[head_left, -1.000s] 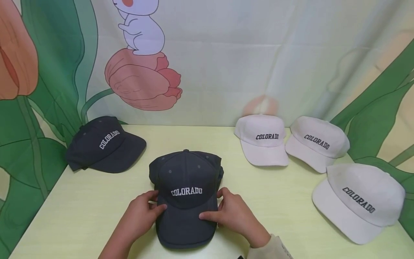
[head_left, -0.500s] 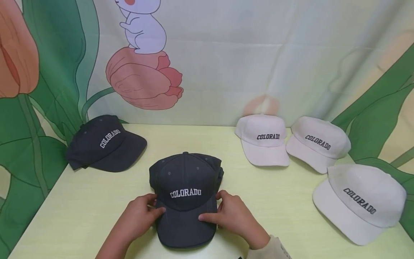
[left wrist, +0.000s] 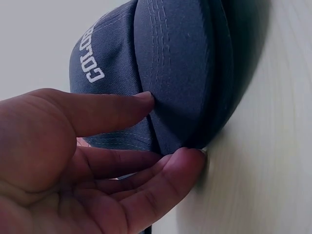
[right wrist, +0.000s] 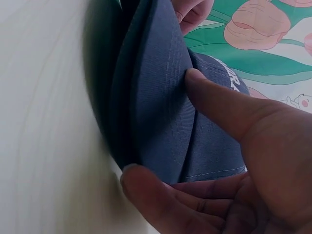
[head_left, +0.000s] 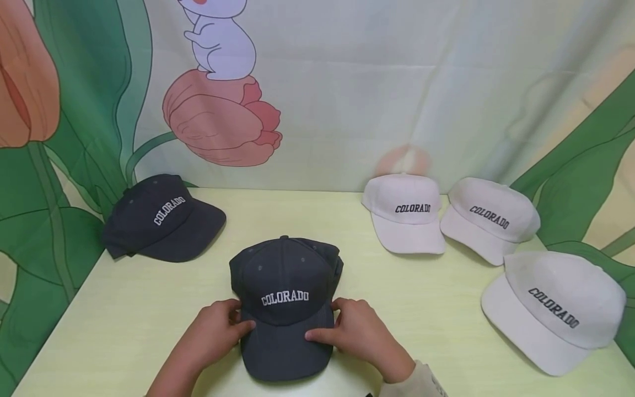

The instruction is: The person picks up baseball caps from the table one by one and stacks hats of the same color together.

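Note:
A dark navy baseball cap (head_left: 286,348) with white COLORADO lettering sits at the front middle of the table, brim toward me. My left hand (head_left: 218,326) grips its left brim edge, thumb on top and fingers underneath. On the opposite edge my right hand (head_left: 359,332) pinches the brim in the same way. Both wrist views show a second dark brim (left wrist: 225,73) layered directly under the upper one, close over the tabletop. Most of that lower cap is hidden beneath the upper cap.
Another navy cap (head_left: 159,220) lies at the back left of the table (head_left: 124,320). On the right are three white COLORADO caps: one at the back (head_left: 404,212), one beside it (head_left: 491,220), one nearer (head_left: 555,309). A printed curtain (head_left: 337,110) hangs behind.
The gripped cap's crown has sunk slightly and shifted a little toward me. Both hands have slid marginally the same way, still holding the brim. The other caps stay put.

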Tool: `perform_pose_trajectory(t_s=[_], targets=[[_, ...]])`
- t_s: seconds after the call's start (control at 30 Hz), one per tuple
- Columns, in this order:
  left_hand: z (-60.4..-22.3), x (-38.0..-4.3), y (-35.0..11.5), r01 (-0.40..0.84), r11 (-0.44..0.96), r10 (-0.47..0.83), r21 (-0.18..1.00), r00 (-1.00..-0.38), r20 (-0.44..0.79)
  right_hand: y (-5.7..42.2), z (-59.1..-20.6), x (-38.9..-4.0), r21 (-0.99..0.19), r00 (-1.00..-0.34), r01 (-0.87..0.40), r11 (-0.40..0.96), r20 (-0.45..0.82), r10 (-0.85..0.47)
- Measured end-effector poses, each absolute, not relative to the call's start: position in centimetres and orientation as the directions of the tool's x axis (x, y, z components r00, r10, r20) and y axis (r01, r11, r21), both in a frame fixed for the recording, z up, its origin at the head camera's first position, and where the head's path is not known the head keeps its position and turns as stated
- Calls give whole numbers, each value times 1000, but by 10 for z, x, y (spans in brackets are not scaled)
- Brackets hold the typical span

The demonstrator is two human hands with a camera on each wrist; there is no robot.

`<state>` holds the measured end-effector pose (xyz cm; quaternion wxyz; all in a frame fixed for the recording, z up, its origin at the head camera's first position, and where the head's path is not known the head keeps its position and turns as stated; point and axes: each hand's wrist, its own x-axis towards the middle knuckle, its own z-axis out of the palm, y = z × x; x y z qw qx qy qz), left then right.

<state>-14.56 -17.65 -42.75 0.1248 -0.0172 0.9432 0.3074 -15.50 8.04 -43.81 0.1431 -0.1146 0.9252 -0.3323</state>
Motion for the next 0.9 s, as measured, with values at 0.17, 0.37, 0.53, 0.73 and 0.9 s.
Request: perform_pose_trajectory(t_s=[0.17,0.37,0.53,0.73,0.9], targets=[[-426,-145,-176,-102,813,41,573,-972,-231,81,-437,-154,-650,-928,-132,748,-183,-323],[-427,-144,-176,-97,811,36,577,-976,-215,81,-437,-154,-652,-928,-137,746,-179,-327],[-427,-144,-178,-98,808,39,580,-975,-219,81,-437,-154,-652,-927,-138,745,-179,-329],[-429,-144,-178,-89,804,46,588,-977,-211,80,-438,-153,-635,-930,-144,759,-174,-323],[-429,-144,-180,-104,796,37,596,-975,-220,81,-436,-154,-614,-930,-158,774,-170,-325]])
